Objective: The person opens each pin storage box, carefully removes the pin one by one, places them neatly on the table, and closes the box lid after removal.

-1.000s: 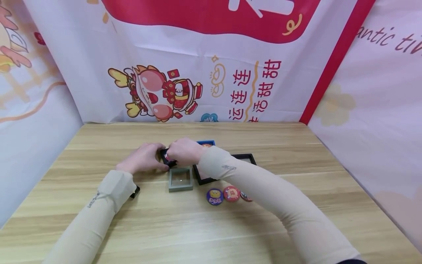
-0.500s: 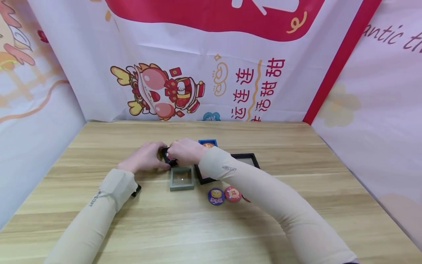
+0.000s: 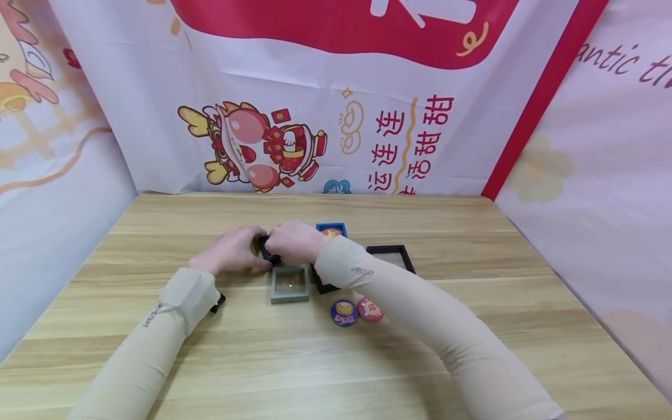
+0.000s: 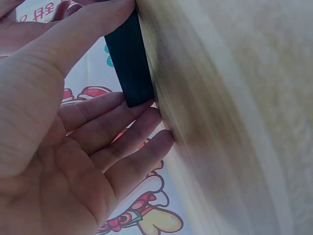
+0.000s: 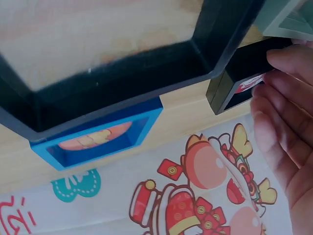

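My left hand (image 3: 233,249) holds a small black square frame (image 5: 232,73), its thumb on one side and fingertips on the opposite side in the left wrist view. My right hand (image 3: 296,241) reaches across to the same frame. In the right wrist view its thumb and bent fingertips pinch at a red-and-white round badge (image 5: 248,84) inside the frame. The hand covers much of the badge. A grey square frame (image 3: 290,298) lies directly in front of the small black one, on the table.
Beyond the right wrist lies a blue frame (image 3: 332,225) with an orange badge inside. A larger black frame (image 3: 403,254) is partly under the right sleeve. Purple (image 3: 344,313) and pink (image 3: 370,309) badges lie nearer. A small black piece (image 3: 218,303) shows beside the left cuff.
Both hands stay at the small black frame with only slight finger movement. The right forearm has shifted a little and now covers the third badge beside the pink one.
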`<move>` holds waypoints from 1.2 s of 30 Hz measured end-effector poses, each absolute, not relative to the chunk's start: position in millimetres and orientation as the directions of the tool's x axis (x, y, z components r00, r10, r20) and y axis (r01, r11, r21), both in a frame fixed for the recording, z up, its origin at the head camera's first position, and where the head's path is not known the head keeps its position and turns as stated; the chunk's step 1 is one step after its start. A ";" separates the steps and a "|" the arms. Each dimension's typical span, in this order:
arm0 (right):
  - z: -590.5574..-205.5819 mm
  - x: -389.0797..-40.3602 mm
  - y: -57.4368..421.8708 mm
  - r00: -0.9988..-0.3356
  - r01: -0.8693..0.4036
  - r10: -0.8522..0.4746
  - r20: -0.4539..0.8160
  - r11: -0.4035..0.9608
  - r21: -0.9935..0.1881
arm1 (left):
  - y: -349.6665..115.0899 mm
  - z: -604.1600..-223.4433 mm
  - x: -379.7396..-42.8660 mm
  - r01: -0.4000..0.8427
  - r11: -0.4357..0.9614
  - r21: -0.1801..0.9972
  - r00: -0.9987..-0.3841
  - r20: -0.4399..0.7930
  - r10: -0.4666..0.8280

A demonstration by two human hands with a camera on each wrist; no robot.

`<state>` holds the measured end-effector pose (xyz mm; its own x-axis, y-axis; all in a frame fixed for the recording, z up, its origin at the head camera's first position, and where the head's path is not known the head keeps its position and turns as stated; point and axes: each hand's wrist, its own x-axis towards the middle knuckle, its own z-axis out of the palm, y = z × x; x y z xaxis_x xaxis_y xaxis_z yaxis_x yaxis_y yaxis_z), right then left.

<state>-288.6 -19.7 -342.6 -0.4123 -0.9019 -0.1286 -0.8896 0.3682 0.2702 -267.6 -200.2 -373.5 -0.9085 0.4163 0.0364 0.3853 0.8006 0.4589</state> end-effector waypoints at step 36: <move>-342.0 -291.8 -27.0 -0.396 -0.872 -0.901 -0.179 0.308 0.379 | -198.6 -376.5 -264.4 0.410 0.789 0.458 -0.904 0.092 0.417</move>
